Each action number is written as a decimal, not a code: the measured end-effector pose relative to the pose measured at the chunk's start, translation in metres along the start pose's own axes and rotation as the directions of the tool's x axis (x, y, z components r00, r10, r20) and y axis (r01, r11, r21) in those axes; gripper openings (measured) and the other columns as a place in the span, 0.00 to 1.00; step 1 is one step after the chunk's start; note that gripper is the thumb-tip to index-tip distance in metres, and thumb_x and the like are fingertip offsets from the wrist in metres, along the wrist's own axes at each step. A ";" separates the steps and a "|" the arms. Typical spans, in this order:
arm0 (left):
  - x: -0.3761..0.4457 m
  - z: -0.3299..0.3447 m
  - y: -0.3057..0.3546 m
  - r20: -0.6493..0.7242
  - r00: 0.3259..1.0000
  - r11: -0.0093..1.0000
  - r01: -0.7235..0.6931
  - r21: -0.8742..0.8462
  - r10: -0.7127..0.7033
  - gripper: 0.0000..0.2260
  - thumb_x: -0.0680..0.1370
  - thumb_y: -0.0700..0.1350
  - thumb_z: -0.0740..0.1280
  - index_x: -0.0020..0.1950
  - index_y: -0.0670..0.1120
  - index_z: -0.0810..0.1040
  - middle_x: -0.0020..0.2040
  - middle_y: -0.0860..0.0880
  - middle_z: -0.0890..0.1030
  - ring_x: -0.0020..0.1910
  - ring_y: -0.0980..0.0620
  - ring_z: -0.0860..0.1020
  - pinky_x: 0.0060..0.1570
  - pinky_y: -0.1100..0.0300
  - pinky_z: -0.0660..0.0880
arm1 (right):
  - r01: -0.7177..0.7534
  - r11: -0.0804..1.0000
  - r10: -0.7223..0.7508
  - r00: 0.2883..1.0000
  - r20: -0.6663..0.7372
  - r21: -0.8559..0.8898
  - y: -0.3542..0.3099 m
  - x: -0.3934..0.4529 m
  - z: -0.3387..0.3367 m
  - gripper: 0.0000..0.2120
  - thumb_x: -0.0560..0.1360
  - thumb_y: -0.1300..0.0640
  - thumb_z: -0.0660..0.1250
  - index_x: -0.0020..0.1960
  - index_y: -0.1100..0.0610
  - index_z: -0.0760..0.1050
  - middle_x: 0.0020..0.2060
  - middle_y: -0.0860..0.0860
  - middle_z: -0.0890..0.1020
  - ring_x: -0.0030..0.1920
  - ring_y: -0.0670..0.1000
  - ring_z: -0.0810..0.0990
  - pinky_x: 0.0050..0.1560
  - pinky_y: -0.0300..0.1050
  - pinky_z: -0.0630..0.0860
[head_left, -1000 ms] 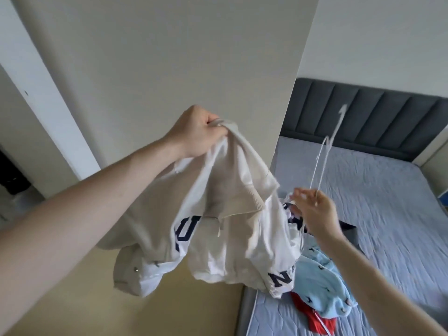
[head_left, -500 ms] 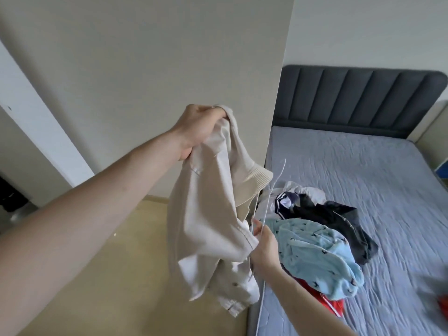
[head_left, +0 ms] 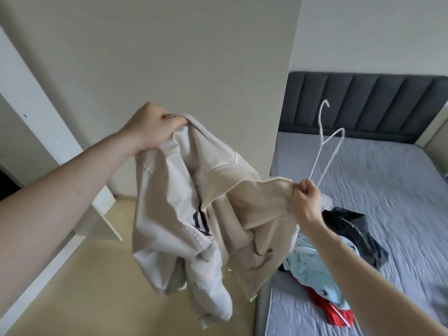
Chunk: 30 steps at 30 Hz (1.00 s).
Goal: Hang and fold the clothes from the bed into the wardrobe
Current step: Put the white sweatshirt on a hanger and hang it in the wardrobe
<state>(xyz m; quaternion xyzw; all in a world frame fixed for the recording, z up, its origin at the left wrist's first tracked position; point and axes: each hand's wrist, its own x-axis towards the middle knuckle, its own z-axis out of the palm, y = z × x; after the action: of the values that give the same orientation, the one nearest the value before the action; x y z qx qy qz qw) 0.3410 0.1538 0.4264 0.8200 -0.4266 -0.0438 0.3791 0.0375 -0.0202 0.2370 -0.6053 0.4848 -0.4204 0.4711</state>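
A soft cream jacket point(head_left: 194, 214) with dark letters on it hangs crumpled in the air between two raised hands, over the pale floor beside the bed point(head_left: 388, 190). The left hand point(head_left: 155, 128) grips a bunch of fabric at its top in a closed fist. The right hand point(head_left: 306, 198) pinches the ribbed collar edge together with a thin white wire hanger point(head_left: 324, 146), hook pointing up. On the quilted grey bed lies a pile of clothes point(head_left: 339, 258): black, light blue and red.
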 end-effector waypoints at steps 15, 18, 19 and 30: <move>-0.011 0.083 -0.111 0.199 0.968 0.912 0.061 0.405 -0.153 0.22 0.73 0.61 0.59 0.33 0.43 0.74 0.32 0.45 0.77 0.35 0.43 0.75 0.35 0.56 0.68 | 0.076 0.980 -0.149 0.896 0.419 0.186 -0.139 -0.007 -0.015 0.23 0.78 0.64 0.66 0.33 0.48 0.59 0.29 0.46 0.63 0.30 0.46 0.61 0.29 0.40 0.63; -0.036 0.120 -0.097 0.213 0.961 0.969 0.129 0.212 -0.175 0.06 0.76 0.49 0.67 0.51 0.50 0.77 0.49 0.49 0.85 0.48 0.43 0.81 0.46 0.52 0.77 | 0.106 0.976 -0.180 0.882 0.435 0.189 -0.153 -0.007 -0.009 0.23 0.78 0.64 0.66 0.33 0.48 0.59 0.31 0.47 0.62 0.33 0.47 0.60 0.33 0.45 0.61; -0.050 0.134 -0.087 0.274 0.946 0.985 0.167 0.048 -0.174 0.09 0.74 0.45 0.70 0.53 0.52 0.75 0.52 0.52 0.85 0.48 0.45 0.82 0.45 0.52 0.78 | 0.117 0.976 -0.189 0.877 0.441 0.186 -0.155 -0.007 -0.008 0.22 0.77 0.64 0.66 0.33 0.47 0.59 0.31 0.47 0.62 0.33 0.48 0.60 0.34 0.46 0.60; -0.130 0.263 -0.001 0.549 0.830 0.946 0.249 -0.210 -0.096 0.21 0.69 0.59 0.65 0.57 0.50 0.78 0.51 0.51 0.84 0.54 0.47 0.82 0.60 0.49 0.78 | 0.112 0.989 -0.140 0.906 0.398 0.094 -0.155 -0.009 -0.016 0.22 0.78 0.63 0.66 0.34 0.48 0.59 0.31 0.47 0.62 0.33 0.48 0.60 0.36 0.45 0.60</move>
<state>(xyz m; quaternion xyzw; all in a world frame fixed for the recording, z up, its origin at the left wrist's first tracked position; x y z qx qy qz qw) 0.1555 0.0962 0.2064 0.7509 -0.4280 -0.3616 0.3497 0.0503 -0.0009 0.3916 -0.6923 0.3221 -0.3324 0.5537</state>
